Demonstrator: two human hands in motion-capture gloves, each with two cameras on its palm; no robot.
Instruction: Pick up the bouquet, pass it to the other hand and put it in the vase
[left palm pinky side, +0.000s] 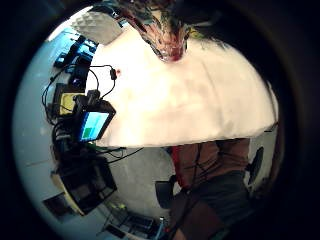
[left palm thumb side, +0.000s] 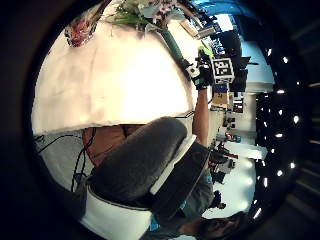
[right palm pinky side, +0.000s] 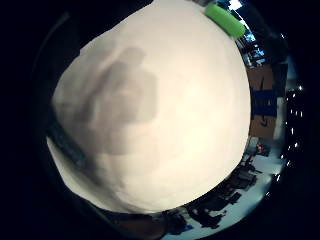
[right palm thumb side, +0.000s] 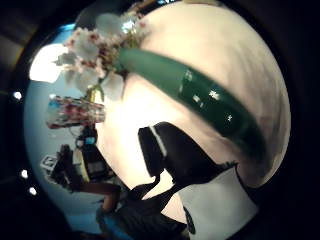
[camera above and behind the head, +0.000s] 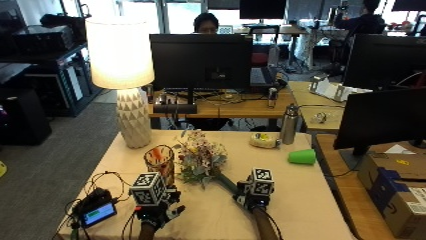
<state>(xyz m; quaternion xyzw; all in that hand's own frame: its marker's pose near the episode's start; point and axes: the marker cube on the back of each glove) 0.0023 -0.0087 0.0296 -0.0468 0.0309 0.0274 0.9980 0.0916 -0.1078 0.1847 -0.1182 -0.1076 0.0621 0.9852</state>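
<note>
The bouquet (camera above and behind the head: 200, 159) lies on the cream table (camera above and behind the head: 299, 200), flowers just beside the patterned vase (camera above and behind the head: 159, 162), its green stem running into the right hand (camera above and behind the head: 253, 196). That hand's fingers are curled round the stem's end. The left hand (camera above and behind the head: 154, 210) hovers near the vase, holding nothing; I cannot tell how its fingers are set. A lit lamp (camera above and behind the head: 124, 75) and a green cup (camera above and behind the head: 302, 156) share the table.

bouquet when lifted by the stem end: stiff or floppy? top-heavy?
Likely top-heavy: the bouquet carries a wide cluster of blooms on one narrow green stem wrap, which the right hand grips at its end. The wrap looks smooth and glossy, so probably stiff but possibly slippery. The petals look delicate and may crush against the vase.
</note>
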